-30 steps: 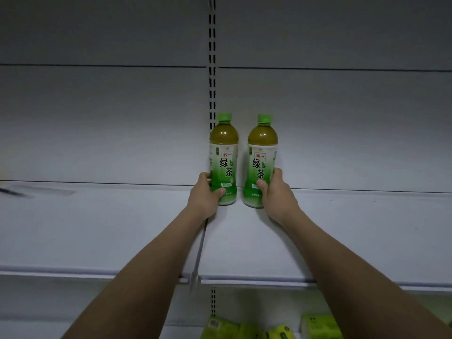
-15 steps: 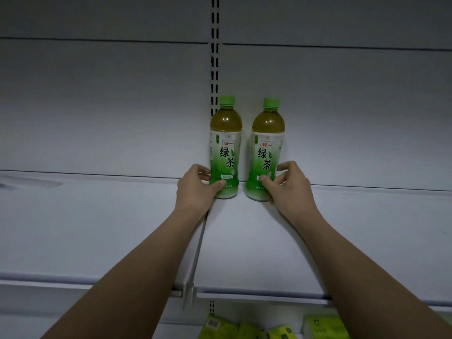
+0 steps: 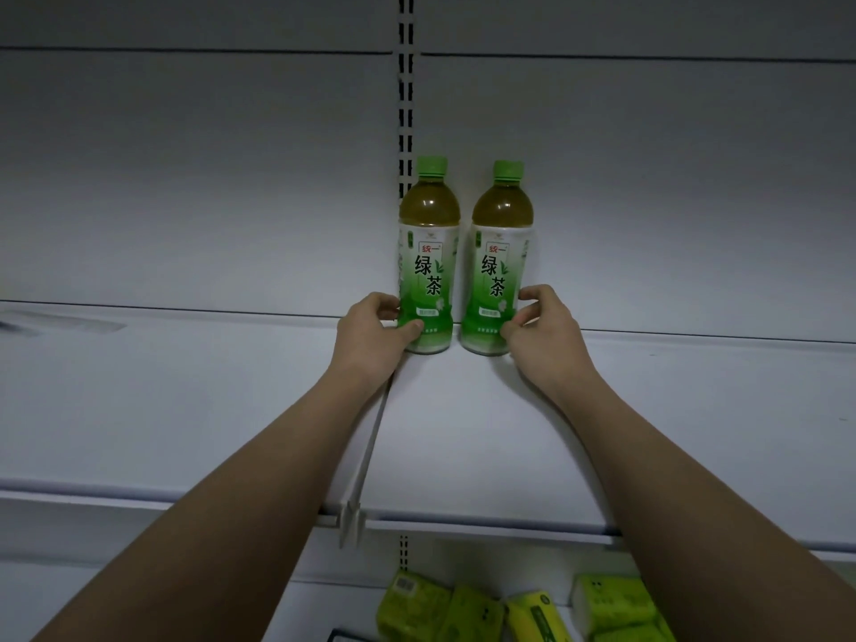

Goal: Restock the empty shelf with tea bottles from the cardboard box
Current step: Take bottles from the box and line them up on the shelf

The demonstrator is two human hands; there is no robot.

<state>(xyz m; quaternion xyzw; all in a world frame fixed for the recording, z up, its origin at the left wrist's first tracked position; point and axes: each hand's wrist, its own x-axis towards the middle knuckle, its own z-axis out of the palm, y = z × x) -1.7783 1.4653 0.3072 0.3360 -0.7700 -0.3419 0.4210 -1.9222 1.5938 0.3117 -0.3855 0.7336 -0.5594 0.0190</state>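
Tea bottles: two upright at the back of the white shelf (image 3: pixel 185 410), side by side with a thin gap, just right of the slotted upright (image 3: pixel 405 108), labels facing out. Left hand (image 3: pixel 370 338) reaches in with forearm extended, thumb across the front of the left bottle (image 3: pixel 428 257) near its base, fingers curled at its left side; loose contact, whether it's actually clamped I can't tell. A white divider rail (image 3: pixel 370 447) runs front to back under the left wrist. Right bottle (image 3: pixel 500 261) stands just beside. Right hand (image 3: pixel 546 338) mirrors the pose: thumb on the lower label, fingers bent at the right side, grip looks slack, can't tell if closed. Bottle backs hidden. Lower shelf: yellow-green packs (image 3: pixel 463 611) cut off by the frame edge and the right forearm, print unreadable in the dim light.
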